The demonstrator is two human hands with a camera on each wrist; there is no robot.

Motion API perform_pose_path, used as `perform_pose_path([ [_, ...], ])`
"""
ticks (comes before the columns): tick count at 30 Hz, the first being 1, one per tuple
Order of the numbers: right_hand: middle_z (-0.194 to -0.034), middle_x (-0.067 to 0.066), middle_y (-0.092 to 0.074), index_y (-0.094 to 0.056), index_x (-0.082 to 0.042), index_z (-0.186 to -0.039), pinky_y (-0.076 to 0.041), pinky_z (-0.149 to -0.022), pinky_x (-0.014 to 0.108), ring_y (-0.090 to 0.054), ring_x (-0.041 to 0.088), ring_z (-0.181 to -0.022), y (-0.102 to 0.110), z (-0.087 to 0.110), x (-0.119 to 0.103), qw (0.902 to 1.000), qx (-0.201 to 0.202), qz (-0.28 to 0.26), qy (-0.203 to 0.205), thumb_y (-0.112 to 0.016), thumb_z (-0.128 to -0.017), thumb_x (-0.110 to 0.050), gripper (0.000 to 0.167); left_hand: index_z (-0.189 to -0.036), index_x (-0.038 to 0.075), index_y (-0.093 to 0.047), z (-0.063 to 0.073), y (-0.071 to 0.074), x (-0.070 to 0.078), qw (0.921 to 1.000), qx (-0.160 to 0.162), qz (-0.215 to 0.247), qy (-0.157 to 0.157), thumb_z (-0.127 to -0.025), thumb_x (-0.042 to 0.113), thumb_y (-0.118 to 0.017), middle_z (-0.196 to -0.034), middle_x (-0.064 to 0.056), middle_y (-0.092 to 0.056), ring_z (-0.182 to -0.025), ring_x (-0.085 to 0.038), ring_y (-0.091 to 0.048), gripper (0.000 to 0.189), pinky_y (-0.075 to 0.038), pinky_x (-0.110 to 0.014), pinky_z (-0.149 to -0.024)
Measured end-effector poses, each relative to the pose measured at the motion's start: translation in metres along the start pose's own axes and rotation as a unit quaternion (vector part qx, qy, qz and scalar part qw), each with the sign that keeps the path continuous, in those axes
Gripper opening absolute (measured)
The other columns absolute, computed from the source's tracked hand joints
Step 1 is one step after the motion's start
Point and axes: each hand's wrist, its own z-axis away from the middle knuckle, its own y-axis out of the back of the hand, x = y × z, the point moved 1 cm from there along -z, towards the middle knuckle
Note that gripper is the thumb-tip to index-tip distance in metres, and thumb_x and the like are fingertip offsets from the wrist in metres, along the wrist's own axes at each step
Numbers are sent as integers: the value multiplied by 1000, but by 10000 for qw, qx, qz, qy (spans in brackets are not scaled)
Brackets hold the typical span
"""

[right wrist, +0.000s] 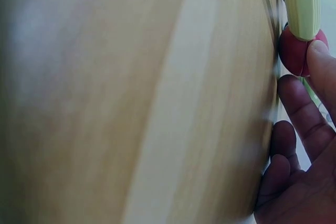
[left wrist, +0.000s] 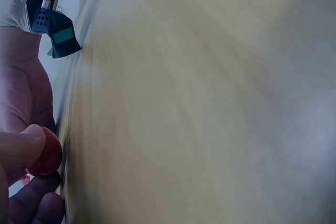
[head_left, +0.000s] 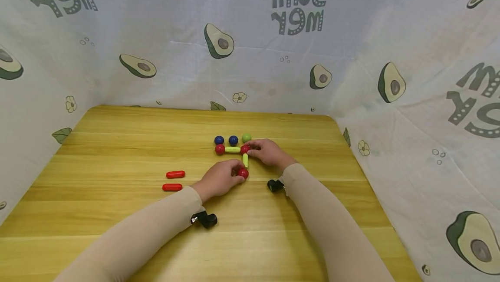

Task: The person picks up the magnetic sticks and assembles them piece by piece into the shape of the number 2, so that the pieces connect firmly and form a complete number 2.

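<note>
My left hand (head_left: 223, 177) pinches a red ball (head_left: 243, 173) between thumb and fingers, at the near end of a yellow ribbed rod (head_left: 245, 161). The same red ball (left wrist: 47, 153) shows under the thumb in the left wrist view. My right hand (head_left: 267, 151) pinches a second red ball (head_left: 245, 149) at the corner, where that rod meets another yellow rod (head_left: 232, 149). This other rod runs left to a third red ball (head_left: 220, 149). In the right wrist view, a yellow rod (right wrist: 302, 6) touches the pinched ball. Whether the near ball touches its rod is hard to tell.
Two blue balls (head_left: 233, 140) and a green ball (head_left: 246, 137) lie just behind the yellow rods. Left of my left hand are two red rods (head_left: 172, 187) on the wooden table (head_left: 117, 152). A printed cloth (head_left: 175, 26) hangs around the table's back and sides.
</note>
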Motion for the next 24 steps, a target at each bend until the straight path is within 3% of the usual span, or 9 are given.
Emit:
perform_pose_path([
  [24,-128,6,-72,-68,-19,-141,-45,-116,49,-62,27,-121,3,1,-5,10000,-50,77,15,-63,-107,-29,35,-123,16,-67,-6,-1,3,9997,63,217,50,-99,26,-76,-113,0,-74,-101,-16,-66,28,-55,-41,-96],
])
